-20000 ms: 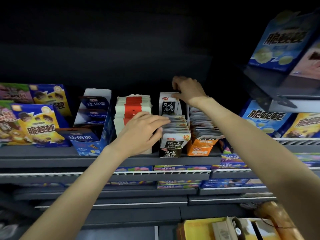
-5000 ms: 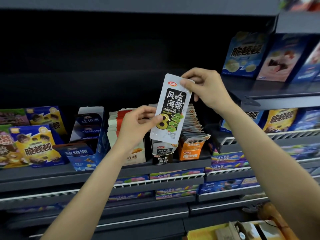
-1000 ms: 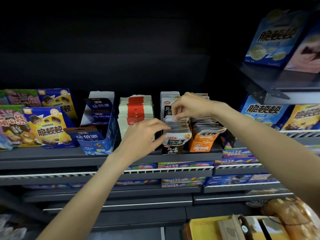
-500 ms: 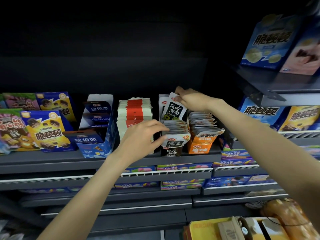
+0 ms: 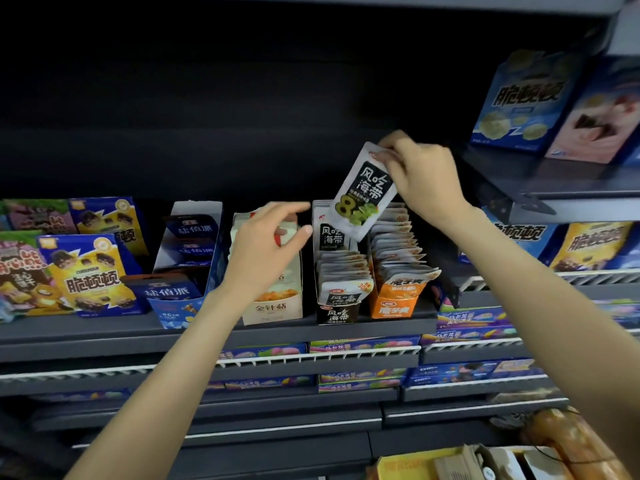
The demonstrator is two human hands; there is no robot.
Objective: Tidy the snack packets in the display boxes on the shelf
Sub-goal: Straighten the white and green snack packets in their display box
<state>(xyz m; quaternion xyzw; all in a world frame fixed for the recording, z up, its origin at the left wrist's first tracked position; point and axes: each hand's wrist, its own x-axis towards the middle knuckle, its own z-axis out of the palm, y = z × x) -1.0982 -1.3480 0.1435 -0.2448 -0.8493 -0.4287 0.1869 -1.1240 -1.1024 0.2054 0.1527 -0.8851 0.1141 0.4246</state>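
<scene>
Head view: right hand [image 5: 420,181] grip pinches seaweed packet [image 5: 363,194] top; left hand [image 5: 266,247] grip spread, holding nothing.

The right hand [image 5: 420,178] pinches a tilted seaweed packet [image 5: 362,192] above its black display box [image 5: 337,311]; left hand [image 5: 266,247] hovers nearby.

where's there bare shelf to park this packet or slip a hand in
Bare shelf shows only along the front lip. Dark open room above the black box lets a hand pass. The boxes sit packed side by side.
</scene>
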